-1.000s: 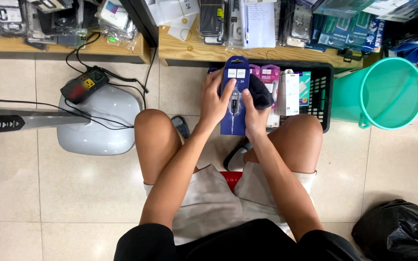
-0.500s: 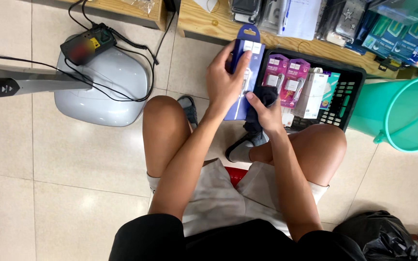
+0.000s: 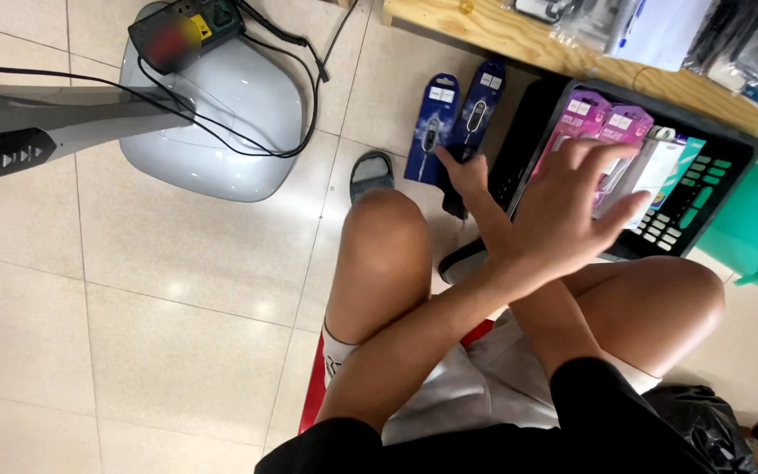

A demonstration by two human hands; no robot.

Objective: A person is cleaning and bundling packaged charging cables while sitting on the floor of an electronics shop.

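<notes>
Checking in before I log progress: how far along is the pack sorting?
Done: two blue packs lie on the floor beside the crate. In hand: the right hand touches the blue packs' lower ends; the left hand, fingers spread, hovers over the pink packs, gripping nothing. Left: the pink packs, a white pack and a teal pack stand in the crate.

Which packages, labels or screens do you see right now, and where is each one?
Two dark blue packages: flat hanging cards on the floor, side by side, by the right hand.
Two pink packages: upright in the black crate, under the left hand.
White and teal boxes: in the crate, right of the pink ones.
Power strip: black with a yellow label, on the grey fan base.
Clear bagged items: on the wooden shelf.
</notes>
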